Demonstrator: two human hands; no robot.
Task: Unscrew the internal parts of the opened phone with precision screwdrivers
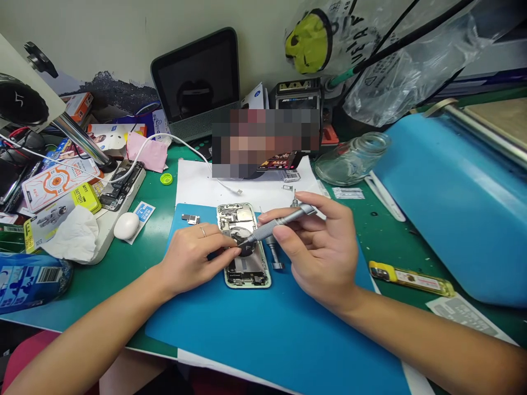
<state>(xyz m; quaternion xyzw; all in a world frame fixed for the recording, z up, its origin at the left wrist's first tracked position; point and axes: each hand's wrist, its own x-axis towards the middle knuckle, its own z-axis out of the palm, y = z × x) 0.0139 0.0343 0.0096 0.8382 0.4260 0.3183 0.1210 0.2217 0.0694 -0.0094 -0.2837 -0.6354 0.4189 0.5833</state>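
An opened phone (249,274) with bare inner parts lies on the blue mat (247,329). My left hand (197,252) reaches over its left edge, thumb and fingers pinched at a round black coil (248,250) in the middle of the phone. My right hand (325,247) grips a grey screwdriver (269,229), which slants down left with its tip at the coil, close to my left fingertips. Another grey screwdriver (274,255) lies on the mat just right of the phone. A small metal phone part (191,219) rests on the mat to the left.
A white cable (197,151) ends on white paper (197,186) behind the mat. A glass jar (349,159), white tweezers (385,196) and a yellow cutter (411,278) lie right. Boxes, a crumpled tissue (76,235) and a microscope stand (78,137) crowd the left. A screen (197,77) stands behind.
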